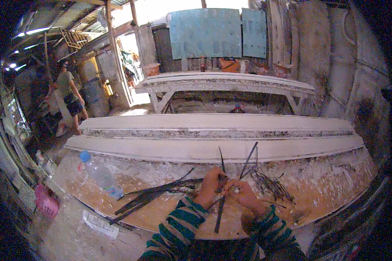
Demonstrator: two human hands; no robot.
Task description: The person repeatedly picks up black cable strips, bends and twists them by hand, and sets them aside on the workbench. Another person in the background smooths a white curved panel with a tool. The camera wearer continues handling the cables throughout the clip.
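My left hand is closed around a narrow dark strip, whose ends stick out above and below the fingers. Close against it, my right hand is also closed, with another thin dark strip rising from its fingers. The fingertips meet over the board, and what lies between them is too small to make out. A bundle of longer dark strips lies left of my left hand. Beyond my right hand spreads a loose tangle of thin dark pieces.
A clear plastic bottle with a blue cap lies on the white-stained wooden table. Two long pale boards run across behind my hands. Farther back stand a white bench and an orange pot. A person is at left.
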